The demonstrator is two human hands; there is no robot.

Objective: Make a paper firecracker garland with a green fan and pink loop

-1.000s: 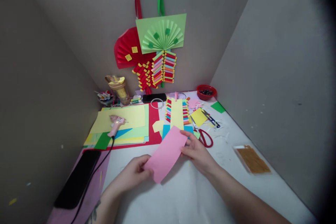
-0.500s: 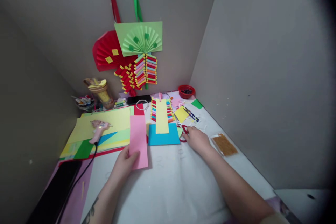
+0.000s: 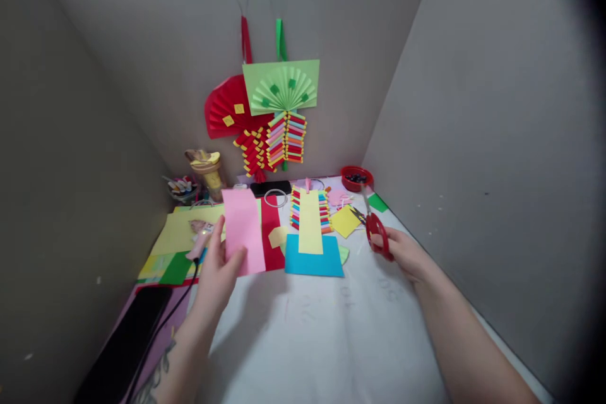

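Observation:
A pink paper strip [image 3: 243,227] is held up above the table, with my left hand [image 3: 220,271] closed on its lower left edge. My right hand [image 3: 402,252] grips red-handled scissors [image 3: 379,237] by the finger loops, and their blades point up and away from me. Between the two hands lies a blue paper sheet [image 3: 312,264]. A pale yellow strip [image 3: 310,221] overlaps it and covers the middle of a row of small coloured paper rolls [image 3: 324,211]. Under the left hand's strip is red paper [image 3: 271,237].
A pink glue gun [image 3: 201,243] with a black cord rests on stacked coloured paper [image 3: 163,233] at left. Beyond are a pen holder [image 3: 182,188], a black phone [image 3: 271,188] and a red bowl [image 3: 356,178]. Dark-bladed snips [image 3: 358,215] lie by a yellow square [image 3: 345,221]. Paper fans [image 3: 286,88] hang on the wall.
My right hand has lifted the scissors off the table and moved right. My left hand has raised the pink strip. The view has shifted, so the scene sits further right.

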